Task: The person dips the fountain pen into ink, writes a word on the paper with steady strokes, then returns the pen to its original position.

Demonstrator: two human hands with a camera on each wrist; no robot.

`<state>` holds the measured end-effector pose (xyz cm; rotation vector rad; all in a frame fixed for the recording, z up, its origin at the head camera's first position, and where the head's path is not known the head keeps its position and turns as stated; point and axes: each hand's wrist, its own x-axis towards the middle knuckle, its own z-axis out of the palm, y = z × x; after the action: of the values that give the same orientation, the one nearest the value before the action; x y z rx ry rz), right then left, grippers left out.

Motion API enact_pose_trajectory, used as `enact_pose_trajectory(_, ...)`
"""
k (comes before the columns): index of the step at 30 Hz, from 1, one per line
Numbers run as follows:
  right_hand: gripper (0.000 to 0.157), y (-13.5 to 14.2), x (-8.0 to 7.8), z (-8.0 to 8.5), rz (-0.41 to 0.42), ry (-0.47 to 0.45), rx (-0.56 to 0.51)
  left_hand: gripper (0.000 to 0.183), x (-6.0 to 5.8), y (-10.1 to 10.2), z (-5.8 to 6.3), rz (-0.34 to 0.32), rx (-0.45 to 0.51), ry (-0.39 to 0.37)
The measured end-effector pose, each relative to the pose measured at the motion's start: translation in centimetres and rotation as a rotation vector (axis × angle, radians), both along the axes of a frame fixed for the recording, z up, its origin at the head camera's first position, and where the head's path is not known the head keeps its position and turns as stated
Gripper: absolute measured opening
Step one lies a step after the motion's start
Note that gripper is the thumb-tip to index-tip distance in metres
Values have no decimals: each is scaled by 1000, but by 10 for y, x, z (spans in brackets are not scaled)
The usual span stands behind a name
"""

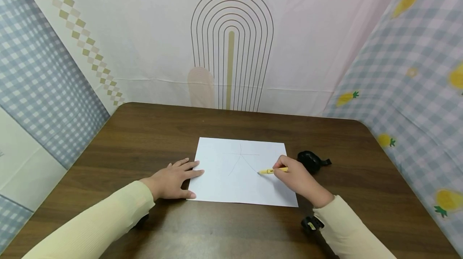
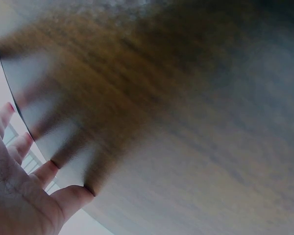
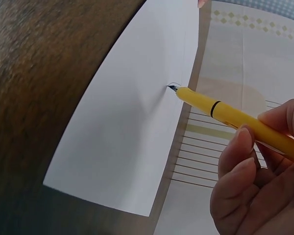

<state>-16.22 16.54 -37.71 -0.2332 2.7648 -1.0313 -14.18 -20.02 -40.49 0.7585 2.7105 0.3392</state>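
Observation:
A sheet of white paper [image 1: 217, 186] lies on the brown wooden table, with thin pen strokes near its middle: a crossbar, a short upright and two slanting legs. My right hand [image 1: 297, 176] pinches a yellow fountain pen [image 1: 268, 171], its nib at the lower end of the right slanting stroke. In the right wrist view the dark nib of the fountain pen [image 3: 235, 116] meets the paper [image 3: 117, 127]. Spread fingers of my left hand [image 1: 173, 179] rest at the sheet's left edge. In the left wrist view the left hand [image 2: 24, 196] shows its fingertips on the tabletop and paper edge.
A small black pouch-like object [image 1: 311, 161] lies just beyond my right hand, off the paper's right side. The wooden table [image 1: 152, 130] ends at a patterned white cloth [image 1: 152, 42] behind, with checked cloth [image 1: 405, 74] hanging at the sides.

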Motion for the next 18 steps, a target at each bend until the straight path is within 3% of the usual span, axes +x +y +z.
enact_pose_trajectory(18, 6, 10, 6, 2, 24, 10, 6, 70, 2, 2, 4, 3, 0, -7)
